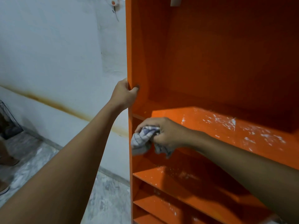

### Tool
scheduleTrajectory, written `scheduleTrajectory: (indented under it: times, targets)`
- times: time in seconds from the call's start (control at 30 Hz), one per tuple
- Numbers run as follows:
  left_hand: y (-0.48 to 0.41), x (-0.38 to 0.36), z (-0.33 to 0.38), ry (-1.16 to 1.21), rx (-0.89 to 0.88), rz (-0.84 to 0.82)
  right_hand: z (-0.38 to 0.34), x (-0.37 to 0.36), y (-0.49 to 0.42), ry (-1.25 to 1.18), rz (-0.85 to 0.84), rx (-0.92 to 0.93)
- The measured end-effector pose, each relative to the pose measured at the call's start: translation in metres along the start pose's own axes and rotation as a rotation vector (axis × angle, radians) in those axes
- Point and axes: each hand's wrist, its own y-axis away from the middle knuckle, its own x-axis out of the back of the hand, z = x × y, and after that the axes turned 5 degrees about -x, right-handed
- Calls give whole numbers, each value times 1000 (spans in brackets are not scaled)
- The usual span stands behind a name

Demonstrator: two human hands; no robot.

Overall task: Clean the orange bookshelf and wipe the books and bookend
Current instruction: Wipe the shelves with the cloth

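Your left hand [125,92] grips the one orange bookshelf's [210,54] left edge; your right hand [163,132], fist closed, bunches one cloth [143,139] against it.

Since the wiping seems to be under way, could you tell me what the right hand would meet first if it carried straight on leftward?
Probably the bookshelf's left side panel: the right hand points its cloth at it, though depth is unclear.

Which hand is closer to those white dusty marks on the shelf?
Right hand, clutching the cloth beside the white marks. Left hand grips the bookshelf's side panel, higher up.
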Motion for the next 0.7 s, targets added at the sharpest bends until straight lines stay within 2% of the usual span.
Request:
scheduleTrajectory:
  times: [0.07, 0.17, 0.23, 0.33, 0.4, 0.47, 0.57, 0.7]
  targets:
    - [1, 1, 0, -4, -8, -6, -9, -5, 18, -113, 42, -45]
    - [6, -1, -1, 0, 2, 17, -16, 15, 30, -324, 271, -83]
    - [13, -4, -1, 6, 17, 46, -17, 39, 32, -404, 415, -123]
    - [26, -12, -3, -6, 25, 133, -14, 76, 37, -453, 538, -204]
    - [33, -17, -6, -19, 55, 194, -4, 99, 37, -379, 587, -277]
    - [43, -24, -7, -17, 111, 231, 17, 119, 36, -192, 619, -372]
    - [53, -36, -12, -32, 227, 252, 52, 141, 24, 99, 560, -461]
    - [62, -49, -20, -13, 349, 225, 86, 148, 0, 205, 550, -473]
